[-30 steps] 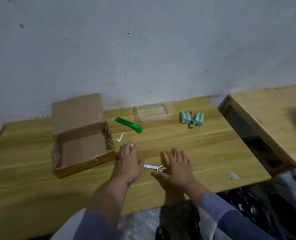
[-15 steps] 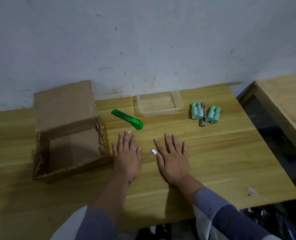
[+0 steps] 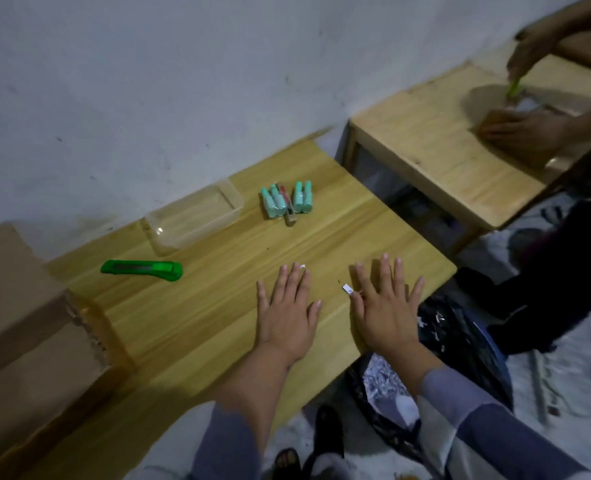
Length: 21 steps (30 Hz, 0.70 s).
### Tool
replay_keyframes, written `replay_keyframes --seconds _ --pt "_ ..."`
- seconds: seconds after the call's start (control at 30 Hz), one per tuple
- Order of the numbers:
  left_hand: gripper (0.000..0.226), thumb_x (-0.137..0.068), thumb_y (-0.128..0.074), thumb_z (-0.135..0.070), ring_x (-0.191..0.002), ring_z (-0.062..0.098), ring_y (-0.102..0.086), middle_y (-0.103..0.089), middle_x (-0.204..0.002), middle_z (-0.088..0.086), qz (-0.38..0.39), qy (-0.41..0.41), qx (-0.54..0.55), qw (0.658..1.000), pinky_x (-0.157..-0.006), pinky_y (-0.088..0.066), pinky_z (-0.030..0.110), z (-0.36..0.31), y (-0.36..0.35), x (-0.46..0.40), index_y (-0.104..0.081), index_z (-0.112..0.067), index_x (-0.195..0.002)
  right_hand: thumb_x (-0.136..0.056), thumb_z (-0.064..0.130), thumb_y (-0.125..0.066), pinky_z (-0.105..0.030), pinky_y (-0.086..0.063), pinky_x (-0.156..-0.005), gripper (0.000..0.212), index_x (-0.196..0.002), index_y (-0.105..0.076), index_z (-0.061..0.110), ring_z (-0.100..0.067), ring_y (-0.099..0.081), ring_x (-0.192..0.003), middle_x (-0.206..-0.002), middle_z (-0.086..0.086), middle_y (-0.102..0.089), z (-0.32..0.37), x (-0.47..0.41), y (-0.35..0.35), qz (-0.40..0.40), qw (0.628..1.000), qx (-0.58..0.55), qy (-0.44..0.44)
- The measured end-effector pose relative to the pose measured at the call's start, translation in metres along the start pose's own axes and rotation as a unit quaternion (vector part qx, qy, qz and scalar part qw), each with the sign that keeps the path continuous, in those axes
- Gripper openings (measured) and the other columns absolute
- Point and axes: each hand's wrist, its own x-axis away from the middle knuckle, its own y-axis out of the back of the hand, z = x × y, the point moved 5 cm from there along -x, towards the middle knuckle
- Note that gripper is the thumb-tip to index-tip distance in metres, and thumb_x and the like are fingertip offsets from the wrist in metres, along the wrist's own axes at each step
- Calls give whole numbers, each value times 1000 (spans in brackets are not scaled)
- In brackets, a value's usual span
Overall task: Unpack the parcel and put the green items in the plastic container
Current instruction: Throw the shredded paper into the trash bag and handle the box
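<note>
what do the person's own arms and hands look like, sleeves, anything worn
Both hands, left hand and right hand, are bare, with no gloves. The forearms are uncovered; sleeves are pushed up near the elbows. The left sleeve looks plain grey-blue; the right sleeve shows broad grey-blue and paler blocks. Any ring is too small to tell.

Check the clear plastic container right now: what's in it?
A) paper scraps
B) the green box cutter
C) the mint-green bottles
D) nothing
D: the plastic container looks empty; the mint-green bottles lie on the table to its right, the green box cutter in front.
</note>
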Motion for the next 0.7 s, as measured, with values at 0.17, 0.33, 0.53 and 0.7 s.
replay_keyframes --seconds 0.17,0.33,0.53,0.7 --pt "71 -85 16 -49 -145 13 20 17 -159 -9 14 -77 -17 997 -114 9 59 -56 -8 -26 7 -25 -151 -76 65 22 -55 11 -112 84 -149 -4 32 -31 10 -147 -160 -11 2 -42 -3 -6 22 999 -38 -33" --pt "59 -95 4 -44 -146 10 17 13 -160 -11 22 -143 -18 989 -115 8 57 -93 -9 -52 9 -25 -151 -79 55 15 -55 9 -114 77 -150 1 29 -25 12 -147 -160 -9 5 -57 -24 -8 41 998 -50 -28" --pt "55 -100 -12 -39 -146 1 1 -13 -159 -12 -17 -176 132 975 -120 2 47 -96 5 -67 0 -27 -152 -82 51 13 -53 7 -115 75 -150 -6 26 -25 8 -148 -160 -10 -2 -57 -42 -2 26 992 -118 -22" --pt "55 -100 -11 -38 -145 6 10 0 -160 -10 -72 -87 43 993 -117 6 49 -51 5 -66 3 -26 -152 -85 55 2 -53 5 -116 72 -148 -20 27 -28 2 -148 -159 -8 -13 -39 -45 4 9 980 -200 2"
